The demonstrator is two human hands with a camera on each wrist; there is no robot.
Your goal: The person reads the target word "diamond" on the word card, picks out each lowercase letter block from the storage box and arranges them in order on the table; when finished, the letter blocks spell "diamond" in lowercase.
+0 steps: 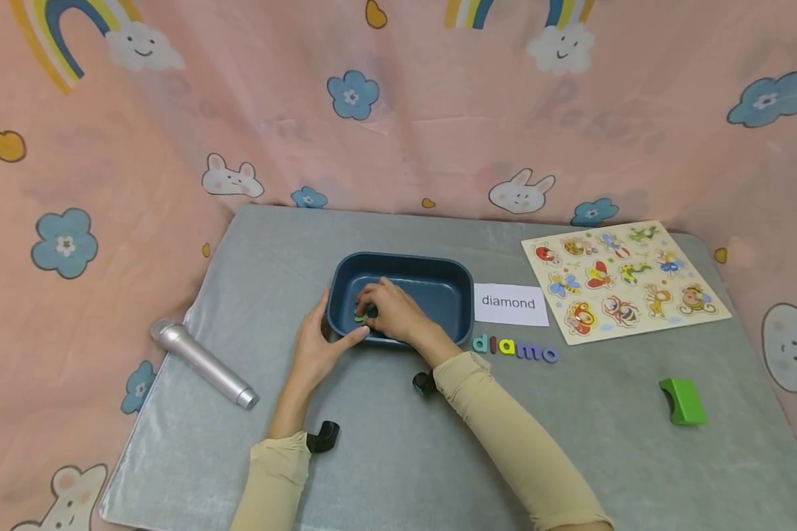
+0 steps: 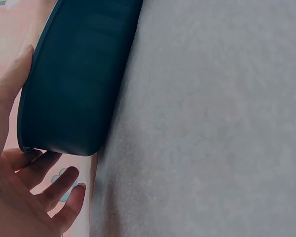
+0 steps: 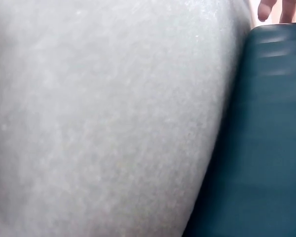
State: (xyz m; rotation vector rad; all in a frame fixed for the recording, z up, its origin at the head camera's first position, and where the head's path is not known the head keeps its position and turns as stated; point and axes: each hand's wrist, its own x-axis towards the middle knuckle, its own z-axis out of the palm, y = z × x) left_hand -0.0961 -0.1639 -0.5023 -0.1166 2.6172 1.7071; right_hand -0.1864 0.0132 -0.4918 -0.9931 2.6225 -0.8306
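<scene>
A dark blue rectangular tray [image 1: 438, 259] stands mid-table. My left hand [image 1: 315, 345] holds its near left corner, thumb along the near rim and fingers at the left end wall. In the left wrist view the left hand [image 2: 27, 192] has its thumb against the rim. My right hand [image 1: 395, 313] reaches into the tray's left part, fingers curled down on a small green piece [image 1: 360, 318], mostly hidden under them. Right of the tray, coloured letters [image 1: 507, 346] spell "diamo" below a white card [image 1: 510, 304] printed "diamond". The left hand's fingertips [image 3: 266, 10] show in the right wrist view.
A silver microphone [image 1: 206, 365] lies at the left table edge. At the back right is a wooden insect puzzle board [image 1: 624, 280]. A green block [image 1: 682, 402] with a curved notch sits on the right. Grey cloth [image 1: 398, 472] covers the table.
</scene>
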